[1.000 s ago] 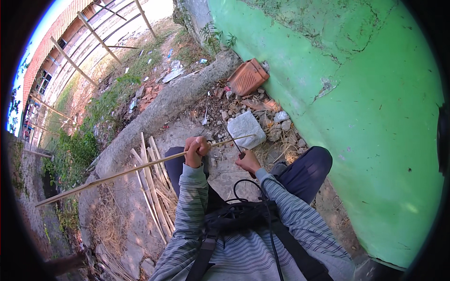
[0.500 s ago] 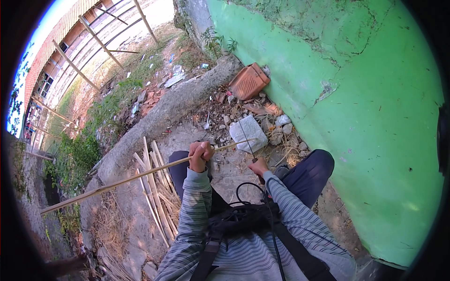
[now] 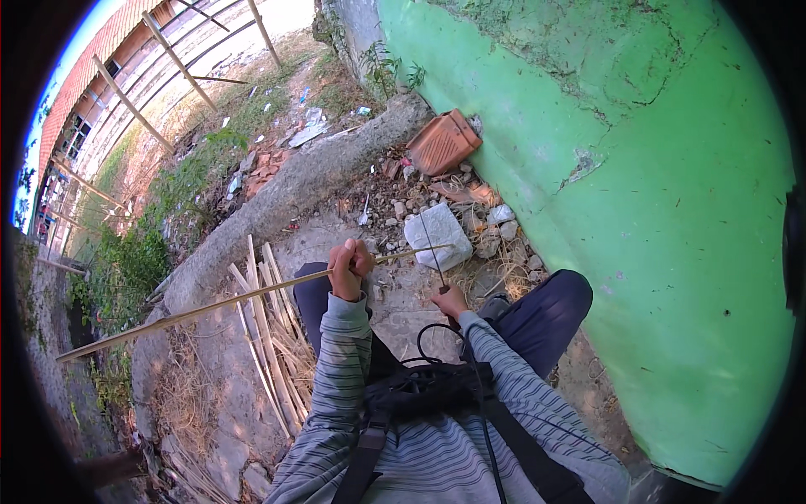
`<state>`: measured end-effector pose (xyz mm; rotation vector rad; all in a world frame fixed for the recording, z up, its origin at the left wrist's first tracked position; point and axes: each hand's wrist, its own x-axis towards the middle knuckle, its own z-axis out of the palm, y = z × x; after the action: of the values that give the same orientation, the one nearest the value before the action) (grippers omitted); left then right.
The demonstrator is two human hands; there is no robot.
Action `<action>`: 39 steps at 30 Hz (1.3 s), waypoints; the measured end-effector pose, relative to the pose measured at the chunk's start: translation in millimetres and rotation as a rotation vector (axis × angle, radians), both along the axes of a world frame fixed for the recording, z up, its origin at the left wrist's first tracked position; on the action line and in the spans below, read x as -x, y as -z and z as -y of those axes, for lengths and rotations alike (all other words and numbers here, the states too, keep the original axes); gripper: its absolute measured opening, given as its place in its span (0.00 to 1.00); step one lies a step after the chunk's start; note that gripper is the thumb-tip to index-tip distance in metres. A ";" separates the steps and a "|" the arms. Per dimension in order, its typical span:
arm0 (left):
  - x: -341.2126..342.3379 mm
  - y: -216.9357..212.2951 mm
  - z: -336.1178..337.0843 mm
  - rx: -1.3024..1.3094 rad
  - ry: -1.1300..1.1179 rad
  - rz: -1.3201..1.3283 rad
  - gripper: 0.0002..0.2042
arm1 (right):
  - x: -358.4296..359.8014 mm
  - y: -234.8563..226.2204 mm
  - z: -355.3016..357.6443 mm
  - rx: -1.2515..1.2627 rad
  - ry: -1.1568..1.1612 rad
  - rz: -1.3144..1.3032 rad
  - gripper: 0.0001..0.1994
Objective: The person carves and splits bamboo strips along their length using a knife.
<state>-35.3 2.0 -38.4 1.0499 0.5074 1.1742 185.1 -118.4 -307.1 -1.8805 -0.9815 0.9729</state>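
My left hand (image 3: 351, 267) is closed around a long, thin bamboo strip (image 3: 210, 308). The strip slants from the far lower left, and its tip reaches over a white block (image 3: 452, 220) on the ground in front of me. In my right hand (image 3: 452, 301) is the handle of a knife with a narrow dark blade (image 3: 430, 244). The blade points away from me and crosses the strip near its tip, above the block. Whether blade and strip touch, I cannot tell. Beside my left knee lies a pile of split bamboo strips (image 3: 273, 336).
A cracked green wall (image 3: 672, 252) rises close on my right. An orange clay block (image 3: 445, 144) leans by it, with rubble and dry fibres below. A rough concrete ridge (image 3: 294, 189) runs diagonally ahead. Bushes (image 3: 130, 269) and a bamboo-pole fence (image 3: 134, 105) stand left.
Both hands have shifted slightly left, carrying the strip and knife. The left fist has turned a little. My view has also moved slightly; the white block stays on the ground.
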 end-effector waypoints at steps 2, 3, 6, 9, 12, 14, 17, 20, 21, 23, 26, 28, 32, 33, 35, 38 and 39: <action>3.6 5.3 2.3 -0.001 -0.011 -0.012 0.25 | -14.1 19.0 4.2 0.372 0.111 -0.244 0.12; 4.9 7.0 3.1 -0.003 -0.017 -0.022 0.25 | -22.0 27.5 10.0 0.370 0.110 -0.242 0.12; 5.6 5.1 5.8 0.002 -0.062 -0.035 0.25 | -25.4 37.5 21.2 0.482 0.148 -0.138 0.12; 4.7 4.1 3.8 0.029 -0.062 -0.031 0.25 | -5.5 10.5 15.9 0.385 0.149 -0.264 0.12; -2.9 -4.1 -2.7 0.088 -0.150 0.020 0.25 | 8.3 -26.7 7.3 0.201 0.004 -0.120 0.14; 14.3 3.3 -6.0 0.071 -0.162 -0.003 0.24 | 30.8 -66.1 2.2 0.187 -0.093 -0.196 0.15; 5.2 -3.4 -12.6 0.025 -0.178 0.091 0.25 | 43.7 -82.0 6.5 0.051 -0.190 -0.230 0.18; -3.7 -2.1 -10.9 0.010 -0.174 0.090 0.30 | 46.7 -84.4 10.6 -0.056 -0.239 -0.188 0.20; -7.1 -0.7 -9.4 0.006 -0.166 0.084 0.30 | 48.5 -84.4 12.8 -0.155 -0.235 -0.155 0.20; -8.9 6.3 -7.7 -0.040 -0.115 0.045 0.33 | 51.8 -90.9 10.8 -0.260 -0.227 -0.127 0.20; 0.2 14.2 -4.8 -0.071 -0.134 -0.010 0.34 | 57.8 -114.6 7.6 -0.235 -0.309 -0.060 0.17; 4.1 15.0 -7.1 -0.042 -0.174 -0.016 0.34 | 62.4 -126.5 0.6 -0.172 -0.372 -0.066 0.17; -0.5 11.7 -8.1 0.043 -0.194 0.021 0.33 | 54.1 -100.2 -4.3 -0.210 -0.334 -0.030 0.16; -3.0 10.7 -8.2 0.043 -0.186 0.024 0.33 | 49.9 -89.1 -2.4 -0.154 -0.256 -0.070 0.15; -9.7 9.7 -9.7 0.036 -0.202 0.023 0.33 | 39.8 -70.7 -0.4 -0.022 -0.126 -0.107 0.13; -7.6 12.6 -10.8 0.041 -0.230 0.066 0.32 | 39.4 -77.1 0.8 0.038 -0.089 -0.120 0.14; -6.7 12.8 -12.9 0.041 -0.231 0.066 0.32 | 43.4 -83.3 -2.4 0.039 -0.089 -0.120 0.14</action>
<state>-28.5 14.9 -51.3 0.9314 0.6104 1.3909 141.7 -116.0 -223.8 -1.8002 -0.9879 1.1511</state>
